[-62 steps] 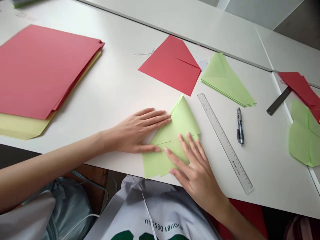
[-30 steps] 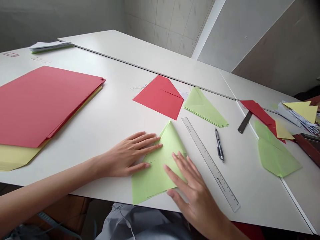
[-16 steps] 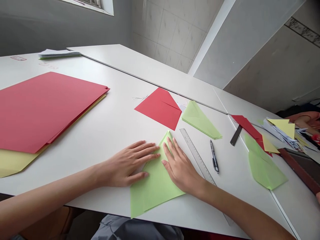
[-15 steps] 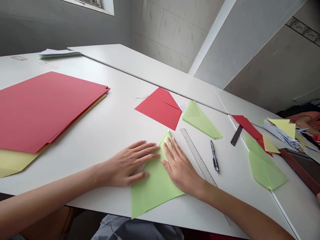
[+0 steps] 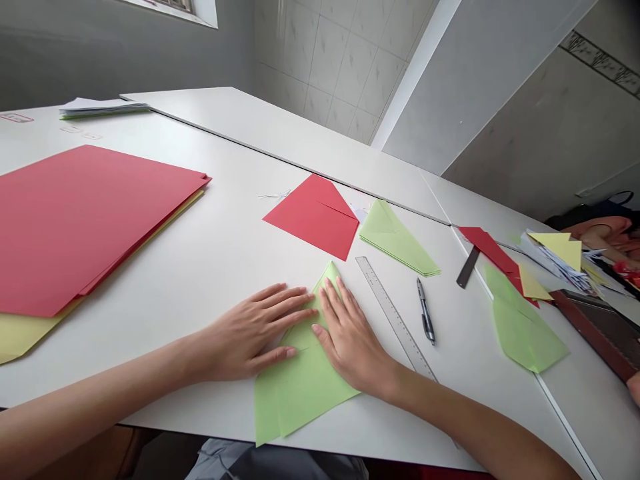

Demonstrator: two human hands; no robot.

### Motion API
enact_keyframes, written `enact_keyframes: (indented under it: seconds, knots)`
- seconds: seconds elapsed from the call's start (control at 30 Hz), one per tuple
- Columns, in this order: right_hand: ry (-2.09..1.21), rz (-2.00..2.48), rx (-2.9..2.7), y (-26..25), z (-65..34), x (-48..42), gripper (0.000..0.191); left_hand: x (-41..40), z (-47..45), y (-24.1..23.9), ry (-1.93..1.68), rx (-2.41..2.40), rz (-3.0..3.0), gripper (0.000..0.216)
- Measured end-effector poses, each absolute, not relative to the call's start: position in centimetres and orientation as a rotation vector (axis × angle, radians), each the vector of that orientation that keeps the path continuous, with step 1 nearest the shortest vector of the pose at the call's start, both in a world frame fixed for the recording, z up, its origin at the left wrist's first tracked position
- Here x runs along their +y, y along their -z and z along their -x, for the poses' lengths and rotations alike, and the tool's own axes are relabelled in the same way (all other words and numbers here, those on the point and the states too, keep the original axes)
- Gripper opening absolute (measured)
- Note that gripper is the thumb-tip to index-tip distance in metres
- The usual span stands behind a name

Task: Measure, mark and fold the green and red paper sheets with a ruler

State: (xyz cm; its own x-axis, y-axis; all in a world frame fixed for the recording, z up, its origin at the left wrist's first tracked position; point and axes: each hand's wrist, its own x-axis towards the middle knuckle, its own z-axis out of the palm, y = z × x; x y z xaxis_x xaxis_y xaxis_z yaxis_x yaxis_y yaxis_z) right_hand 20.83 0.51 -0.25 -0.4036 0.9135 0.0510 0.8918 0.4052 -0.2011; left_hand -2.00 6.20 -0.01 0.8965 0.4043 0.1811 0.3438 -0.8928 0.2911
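A folded light-green paper (image 5: 300,393) lies at the near edge of the white table (image 5: 210,253), its lower corner hanging over the edge. My left hand (image 5: 250,333) rests flat on its left side, fingers stretched out towards the paper's tip. My right hand (image 5: 350,337) lies flat on the upper right part of the paper, fingers together and pointing up-left beside the left fingertips. Neither hand holds anything.
Right of my hands lie a clear ruler (image 5: 395,317) and a pen (image 5: 425,320). Behind them are a folded red paper (image 5: 315,217) and a folded green stack (image 5: 397,239). A big red and yellow sheet pile (image 5: 75,220) is left. More folded papers (image 5: 525,327) and another person's arm (image 5: 607,237) are right.
My right hand slid from the paper's lower right up to its tip, beside the left fingers. The left hand stayed put. The view tilted up, then shifted a little.
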Motion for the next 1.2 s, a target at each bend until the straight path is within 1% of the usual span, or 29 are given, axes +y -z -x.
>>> enact_keyframes:
  seconds: [0.23,0.43,0.6,0.73,0.93,1.2]
  knots:
    - [-0.252,1.653,-2.462,0.3,-20.4,0.5,0.064,6.3,2.1,0.2,-0.360,0.591,-2.834,0.068]
    - [-0.367,1.673,-2.441,0.0,-20.1,0.6,0.067,6.4,2.2,0.4,-0.292,0.590,-2.880,0.074]
    - [-0.466,1.654,-2.357,-0.5,-20.5,0.8,0.063,6.3,2.1,1.0,-0.395,0.778,-2.917,0.084]
    - [-0.521,1.630,-2.317,-0.8,-21.6,1.7,0.059,6.2,2.0,1.5,-0.408,0.755,-2.945,0.077]
    - [-0.498,1.667,-2.294,0.2,-22.1,2.1,0.060,5.6,1.9,2.0,-0.504,0.808,-2.965,0.062]
    - [-0.389,1.626,-2.346,1.2,-21.6,1.7,0.060,3.9,1.4,2.2,-0.551,0.929,-2.935,0.070]
